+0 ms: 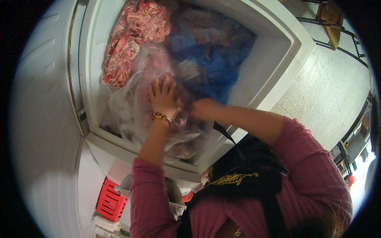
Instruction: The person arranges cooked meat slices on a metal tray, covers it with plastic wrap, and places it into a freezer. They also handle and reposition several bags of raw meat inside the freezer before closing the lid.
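My left hand point(163, 98) lies with fingers spread on a clear plastic bag point(128, 101) inside an open chest freezer. Pinkish meat shows through the bag. To the right, my right hand point(205, 108) is curled and blurred against the side of the bagged meat; its fingertips are hidden, so I cannot tell whether they grip the plastic. Frozen chunks of red, fatty meat point(144, 23) sit along the freezer's left wall, beyond my left hand. Dark blue plastic bags point(217, 56) fill the space beyond my right hand, with a pale patch on one.
The freezer's white rim point(279, 80) surrounds both forearms, and its raised lid point(44, 104) stands at the left. A red plastic basket point(111, 200) is below the near rim. Tiled floor point(327, 86) and a black metal rack point(330, 25) lie to the right.
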Tool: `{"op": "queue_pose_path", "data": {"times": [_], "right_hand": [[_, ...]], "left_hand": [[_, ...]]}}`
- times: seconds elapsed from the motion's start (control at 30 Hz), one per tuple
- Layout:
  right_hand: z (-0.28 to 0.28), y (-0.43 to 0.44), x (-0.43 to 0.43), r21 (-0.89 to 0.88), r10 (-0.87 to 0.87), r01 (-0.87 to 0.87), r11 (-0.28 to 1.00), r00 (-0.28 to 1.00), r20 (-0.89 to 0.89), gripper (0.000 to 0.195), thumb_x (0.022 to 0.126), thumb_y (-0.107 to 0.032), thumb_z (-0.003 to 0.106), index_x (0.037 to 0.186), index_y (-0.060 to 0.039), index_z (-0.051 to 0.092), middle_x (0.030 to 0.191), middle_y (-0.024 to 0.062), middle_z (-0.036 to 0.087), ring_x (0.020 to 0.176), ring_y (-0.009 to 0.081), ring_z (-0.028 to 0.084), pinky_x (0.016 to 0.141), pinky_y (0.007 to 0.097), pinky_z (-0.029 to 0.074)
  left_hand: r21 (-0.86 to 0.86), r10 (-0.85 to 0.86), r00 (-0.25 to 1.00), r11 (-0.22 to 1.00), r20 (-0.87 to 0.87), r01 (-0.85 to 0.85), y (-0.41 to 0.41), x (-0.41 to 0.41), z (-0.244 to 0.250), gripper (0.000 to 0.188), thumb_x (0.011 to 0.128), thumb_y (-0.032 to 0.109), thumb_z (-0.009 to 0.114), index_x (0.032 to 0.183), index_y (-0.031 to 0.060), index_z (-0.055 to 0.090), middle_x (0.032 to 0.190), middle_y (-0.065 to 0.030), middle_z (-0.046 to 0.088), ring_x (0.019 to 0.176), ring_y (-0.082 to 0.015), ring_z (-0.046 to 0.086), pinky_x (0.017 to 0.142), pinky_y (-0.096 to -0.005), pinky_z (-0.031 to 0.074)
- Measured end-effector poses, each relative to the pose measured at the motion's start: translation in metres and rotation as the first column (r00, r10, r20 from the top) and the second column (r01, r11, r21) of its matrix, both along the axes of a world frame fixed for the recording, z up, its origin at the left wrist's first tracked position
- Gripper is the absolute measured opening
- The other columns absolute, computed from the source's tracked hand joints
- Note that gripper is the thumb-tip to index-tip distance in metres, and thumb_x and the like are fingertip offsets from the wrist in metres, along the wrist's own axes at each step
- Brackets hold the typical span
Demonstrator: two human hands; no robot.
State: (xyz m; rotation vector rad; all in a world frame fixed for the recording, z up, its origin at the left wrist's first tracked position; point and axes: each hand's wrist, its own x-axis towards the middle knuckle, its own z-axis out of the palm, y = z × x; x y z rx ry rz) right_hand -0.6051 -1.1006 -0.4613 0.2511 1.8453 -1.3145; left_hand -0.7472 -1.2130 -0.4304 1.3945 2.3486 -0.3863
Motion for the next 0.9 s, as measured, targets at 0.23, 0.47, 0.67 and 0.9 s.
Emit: {"op": "queue_pose_path", "data": {"times": [0.23, 0.47, 0.67, 0.9], "right_hand": [[-0.004, 0.029, -0.01, 0.072, -0.427, 0.437, 0.897, 0.897, -0.115, 0.032, 0.086, -0.032, 0.048, 0.097, -0.0037, 0.059, 0.092, 0.0172, 0.063, 0.088, 0.0345, 0.061, 0.076, 0.0451, 0.047], [0.03, 0.049, 0.021, 0.039, -0.442, 0.453, 0.891, 0.883, -0.158, 0.032, 0.086, -0.031, 0.048, 0.102, -0.0054, 0.059, 0.092, 0.0167, 0.064, 0.087, 0.0339, 0.061, 0.076, 0.0436, 0.047], [0.065, 0.074, 0.019, 0.103, -0.448, 0.472, 0.875, 0.873, -0.191, 0.033, 0.084, -0.032, 0.049, 0.103, -0.0067, 0.06, 0.095, 0.0165, 0.064, 0.09, 0.0326, 0.061, 0.079, 0.0415, 0.047], [0.047, 0.083, -0.005, 0.082, -0.331, 0.36, 0.929, 0.91, -0.251, 0.034, 0.081, -0.031, 0.05, 0.1, -0.0042, 0.062, 0.098, 0.0163, 0.064, 0.093, 0.0323, 0.061, 0.082, 0.0409, 0.046]], "left_hand": [[0.133, -0.096, 0.994, 0.987, 0.044, 0.09, -0.007, -0.025, 0.003, 0.06, 0.075, 0.036, 0.064, 0.129, 0.0204, 0.046, 0.143, -0.0042, 0.03, 0.133, -0.0321, 0.022, 0.107, -0.0538, 0.014], [0.165, 0.085, 0.992, 0.981, 0.094, -0.1, -0.012, 0.015, 0.041, 0.056, 0.076, 0.036, 0.063, 0.126, 0.016, 0.05, 0.139, -0.0096, 0.035, 0.13, -0.0352, 0.027, 0.106, -0.0544, 0.018], [0.442, 0.382, 0.911, 0.799, 0.152, -0.409, -0.033, 0.093, 0.099, 0.047, 0.076, 0.031, 0.063, 0.118, 0.012, 0.055, 0.136, -0.0173, 0.037, 0.125, -0.0385, 0.033, 0.102, -0.0515, 0.025], [0.493, 0.61, 0.733, 0.558, 0.302, -0.667, -0.084, 0.2, 0.14, 0.042, 0.074, 0.02, 0.065, 0.114, 0.0081, 0.055, 0.134, -0.0208, 0.039, 0.121, -0.0401, 0.036, 0.102, -0.0488, 0.028]]}}
